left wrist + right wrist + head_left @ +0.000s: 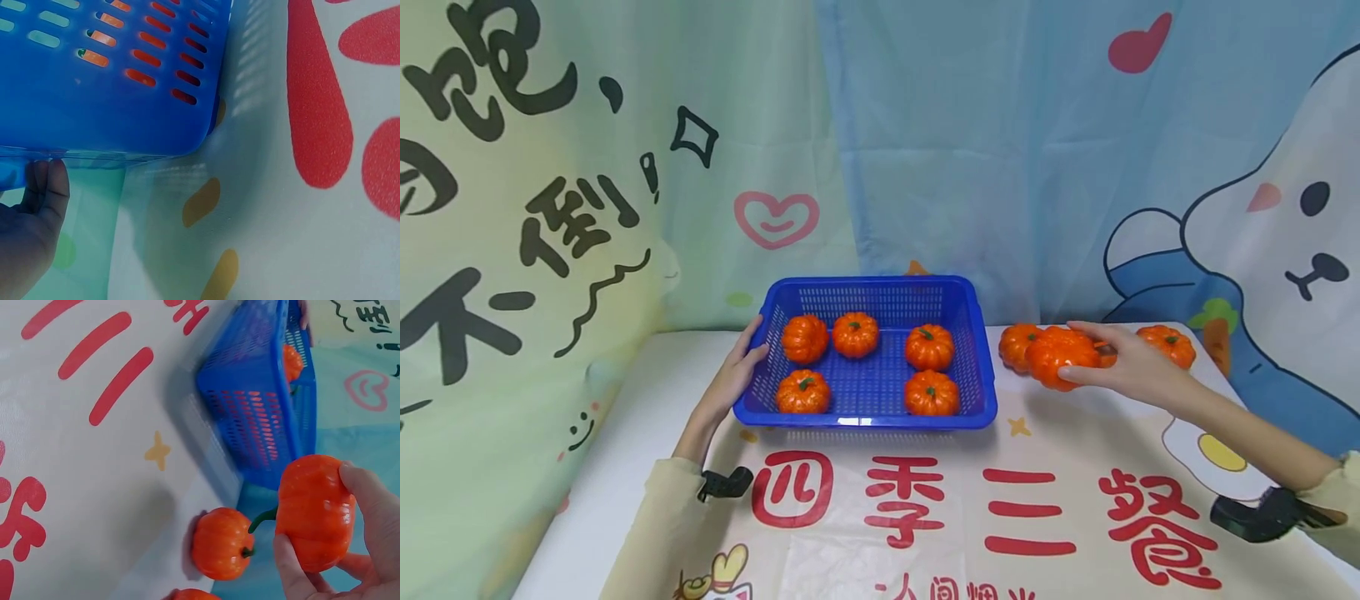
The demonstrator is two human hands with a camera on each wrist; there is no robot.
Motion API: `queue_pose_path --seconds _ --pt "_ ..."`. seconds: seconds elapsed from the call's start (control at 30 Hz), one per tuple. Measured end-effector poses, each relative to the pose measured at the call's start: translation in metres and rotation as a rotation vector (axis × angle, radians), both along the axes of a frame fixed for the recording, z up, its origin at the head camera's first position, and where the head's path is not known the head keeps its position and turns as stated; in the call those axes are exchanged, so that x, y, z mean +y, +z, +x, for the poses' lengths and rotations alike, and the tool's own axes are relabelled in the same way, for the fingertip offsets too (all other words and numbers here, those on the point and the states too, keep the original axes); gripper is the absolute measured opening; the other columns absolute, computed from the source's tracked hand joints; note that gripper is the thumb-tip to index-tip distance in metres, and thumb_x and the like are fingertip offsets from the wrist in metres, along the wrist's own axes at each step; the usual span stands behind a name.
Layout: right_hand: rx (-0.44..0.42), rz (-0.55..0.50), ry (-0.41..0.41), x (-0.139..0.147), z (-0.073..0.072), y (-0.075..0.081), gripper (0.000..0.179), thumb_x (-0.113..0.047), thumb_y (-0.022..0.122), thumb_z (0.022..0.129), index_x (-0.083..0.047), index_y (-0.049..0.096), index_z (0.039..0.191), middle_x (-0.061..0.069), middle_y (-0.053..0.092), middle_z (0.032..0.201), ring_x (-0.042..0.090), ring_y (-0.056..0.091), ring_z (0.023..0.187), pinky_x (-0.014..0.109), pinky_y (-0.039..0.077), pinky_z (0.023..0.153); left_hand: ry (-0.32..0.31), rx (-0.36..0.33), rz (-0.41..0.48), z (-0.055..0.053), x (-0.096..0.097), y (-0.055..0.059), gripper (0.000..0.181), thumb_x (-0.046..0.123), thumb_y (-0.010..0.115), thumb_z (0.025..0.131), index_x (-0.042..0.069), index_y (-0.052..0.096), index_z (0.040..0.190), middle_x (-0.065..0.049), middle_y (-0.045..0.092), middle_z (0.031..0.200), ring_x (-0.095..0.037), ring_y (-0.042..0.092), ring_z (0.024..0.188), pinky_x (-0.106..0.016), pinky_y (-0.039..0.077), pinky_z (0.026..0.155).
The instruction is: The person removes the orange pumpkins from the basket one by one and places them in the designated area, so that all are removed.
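"So, starting at the left, how is the basket being steadied?"

"By the left hand [739, 367]. Its fingers lie nearly straight against the left side of the blue basket [867, 383], touching rather than gripping as far as I can see. Light pressure there should do, so a knock won't slide it across the tabletop [655, 383]."

"And inside?"

"Five pumpkins [803, 393]: three toward the left, two toward the right, a bare strip between. That strip looks the best landing place, should another go in."

"What about beyond the right wall?"

"One loose pumpkin [1015, 348] sits on the tabletop just beside the basket, partly hidden by the held pumpkin [1058, 358]. That one is up off the tabletop, gripped between thumb and fingers of the right hand [1123, 358], its stem pointing out sideways."

"Is that hold good enough?"

"I think so; the fingers span its sides and leave the stem free. Its skin looks glossy, so I'd hold firmly, pass well above the rim, then lower it instead of dropping it, since round things may roll."

"Anything past that hand?"

"Another pumpkin [1167, 346], near the tabletop's far edge. I'd avoid brushing it."
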State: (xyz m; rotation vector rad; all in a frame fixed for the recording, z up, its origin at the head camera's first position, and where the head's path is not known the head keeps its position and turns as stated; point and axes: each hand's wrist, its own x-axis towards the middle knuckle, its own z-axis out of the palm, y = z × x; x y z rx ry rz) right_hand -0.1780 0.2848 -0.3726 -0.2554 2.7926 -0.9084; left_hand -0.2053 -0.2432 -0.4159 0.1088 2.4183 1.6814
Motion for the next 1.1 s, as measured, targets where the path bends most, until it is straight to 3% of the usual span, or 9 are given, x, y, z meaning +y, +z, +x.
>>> queue_pose_path --seconds 0.23,0.43,0.67,1.1 --pt "-0.048 0.017 -0.012 0.001 -0.009 -0.014 0.085 -0.047 0.065 0.088 0.001 0.031 0.148 0.034 0.032 0.142 0.049 0.039 0.121 0.061 0.051 0.089 0.003 -0.002 0.004 0.000 0.000 -0.001 0.061 0.019 0.034 0.103 0.014 0.007 0.158 -0.016 0.004 0.164 -0.041 0.008 0.150 -0.062 0.004 0.120" --pt "-0.047 -0.027 -0.020 -0.001 -0.009 -0.016 0.084 -0.046 0.066 0.088 0.005 0.031 0.145 0.031 0.040 0.138 0.045 0.044 0.117 0.055 0.053 0.088 0.007 -0.003 0.001 -0.003 -0.002 -0.004 0.060 0.020 0.034 0.104 0.015 0.008 0.158 -0.015 0.004 0.164 -0.040 0.009 0.150 -0.061 0.005 0.120" --pt "-0.091 -0.093 -0.069 -0.006 -0.010 -0.020 0.088 -0.048 0.068 0.086 0.007 0.025 0.142 0.030 0.037 0.137 0.044 0.045 0.117 0.047 0.058 0.085 0.008 -0.007 -0.011 -0.002 -0.001 -0.003 0.061 0.020 0.034 0.103 0.015 0.007 0.158 -0.015 0.004 0.164 -0.040 0.009 0.150 -0.062 0.005 0.120" --pt "0.010 -0.013 0.016 -0.014 -0.009 -0.019 0.086 -0.047 0.071 0.083 -0.001 0.033 0.145 0.026 0.043 0.134 0.042 0.047 0.117 0.055 0.054 0.089 0.009 -0.010 -0.011 -0.003 -0.001 -0.003 0.061 0.020 0.034 0.104 0.014 0.007 0.158 -0.016 0.004 0.164 -0.040 0.009 0.150 -0.061 0.006 0.120"
